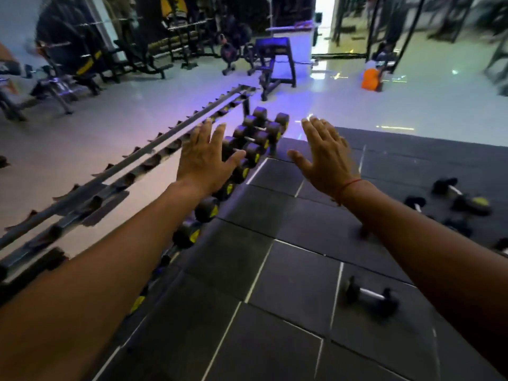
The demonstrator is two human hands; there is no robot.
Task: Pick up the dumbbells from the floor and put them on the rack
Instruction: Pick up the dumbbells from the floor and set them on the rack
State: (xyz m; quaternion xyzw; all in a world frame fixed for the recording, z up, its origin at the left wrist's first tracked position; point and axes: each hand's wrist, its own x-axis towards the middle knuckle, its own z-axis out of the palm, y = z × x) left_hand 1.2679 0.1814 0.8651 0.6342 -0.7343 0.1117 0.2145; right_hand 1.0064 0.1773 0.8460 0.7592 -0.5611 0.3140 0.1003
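Head view: both arms are stretched forward, nothing is held.
Left hand (pixel 204 155): fingers spread flat, empty, raised over the dumbbell rack (pixel 115 171).
Right hand (pixel 325 154): splayed, empty, over the rubber mat (pixel 255 298).
Dumbbells: one (pixel 371 296) is left lying on the mat, others (pixel 460 198) farther right; racked ones (pixel 258 133) are seated in cradles, probably against rolling.

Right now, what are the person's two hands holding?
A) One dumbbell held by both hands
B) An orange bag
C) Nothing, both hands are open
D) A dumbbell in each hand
C: the left hand and the right hand are both spread flat with fingers apart and nothing in them, while dumbbells such as the nearest dumbbell lie on the dark floor mats.
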